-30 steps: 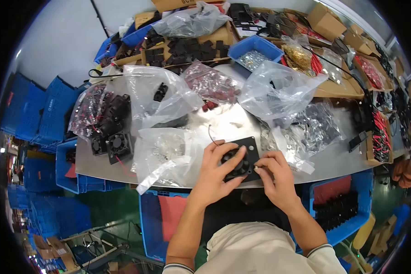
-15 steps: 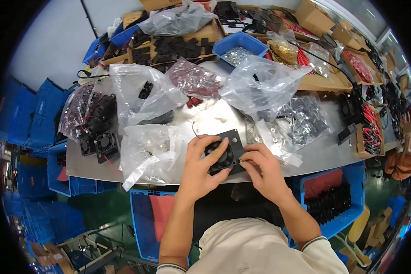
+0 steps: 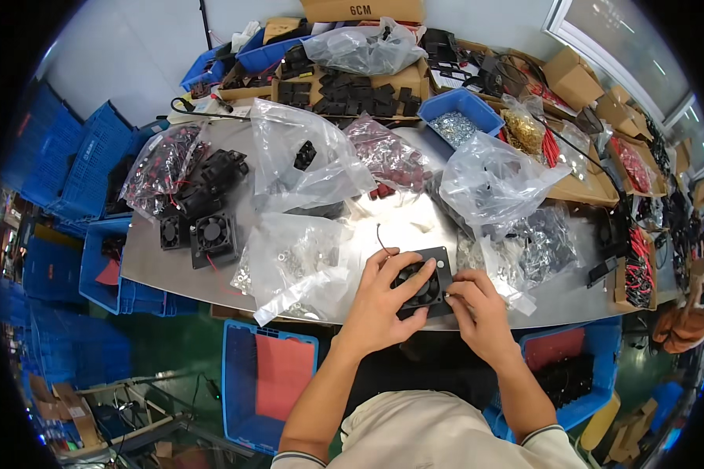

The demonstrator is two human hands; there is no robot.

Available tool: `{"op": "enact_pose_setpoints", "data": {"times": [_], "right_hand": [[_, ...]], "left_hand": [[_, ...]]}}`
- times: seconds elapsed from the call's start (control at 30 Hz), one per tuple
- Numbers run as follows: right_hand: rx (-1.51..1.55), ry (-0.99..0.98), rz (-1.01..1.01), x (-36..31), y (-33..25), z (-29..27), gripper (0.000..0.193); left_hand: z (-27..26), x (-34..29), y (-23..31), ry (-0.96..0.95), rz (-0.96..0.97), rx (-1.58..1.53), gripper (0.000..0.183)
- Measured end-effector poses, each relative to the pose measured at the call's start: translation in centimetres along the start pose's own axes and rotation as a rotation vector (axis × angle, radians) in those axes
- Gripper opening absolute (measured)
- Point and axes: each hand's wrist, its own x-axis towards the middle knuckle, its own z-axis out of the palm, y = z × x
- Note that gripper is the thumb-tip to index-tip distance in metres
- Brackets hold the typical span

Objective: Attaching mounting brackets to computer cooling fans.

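Note:
A black cooling fan on a square black plate (image 3: 443, 267) is held at the front edge of the metal bench. My left hand (image 3: 385, 305) is closed on it, with fingers across the fan's face and the thumb at its near side. My right hand (image 3: 479, 309) pinches at the plate's right edge. A tiny light-coloured piece shows at those fingertips, too small to name. One dark wire (image 3: 379, 234) rises from the plate's far left side. Clear bags of small metal parts lie on both sides, a left bag (image 3: 293, 254) and a right bag (image 3: 508, 270).
Two more fans, a larger one (image 3: 213, 232) and a smaller one (image 3: 173, 232), sit on the bench at left. A blue bin (image 3: 461, 109) of metal pieces stands behind. Below the bench edge are a left blue crate (image 3: 231, 375) and a right blue crate (image 3: 608, 352).
The whole view has shifted, so bench and hands appear farther right and the bench's front edge lower. Both hands keep nearly the same hold on the fan and its plate.

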Motion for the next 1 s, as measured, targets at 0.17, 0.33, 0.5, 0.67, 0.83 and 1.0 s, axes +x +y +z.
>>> {"op": "enact_pose_setpoints", "data": {"times": [0.17,0.33,0.5,0.67,0.83,1.0], "right_hand": [[-0.194,-0.100,-0.144,4.7,-5.3,-2.9,0.017],[-0.112,-0.114,-0.609,18.5,-8.4,5.4,0.015],[-0.585,-0.449,-0.464,27.2,-7.1,12.6,0.014],[-0.529,-0.358,-0.356,27.9,-6.0,14.9,0.014],[-0.381,-0.167,-0.540,28.0,-4.7,13.3,0.013],[0.153,-0.112,-0.287,19.3,-8.5,4.7,0.015]], "left_hand": [[0.0,-0.2,-0.5,0.013,0.025,0.005,0.066],[0.2,-0.5,-0.9,0.071,0.071,-0.010,0.062],[0.5,0.0,-0.7,0.068,0.051,-0.030,0.058],[0.5,-0.3,-1.2,0.069,0.040,-0.042,0.053],[0.8,0.3,-1.3,0.028,0.053,-0.073,0.061],[0.7,-0.3,-1.5,0.045,0.022,-0.052,0.061]]}}
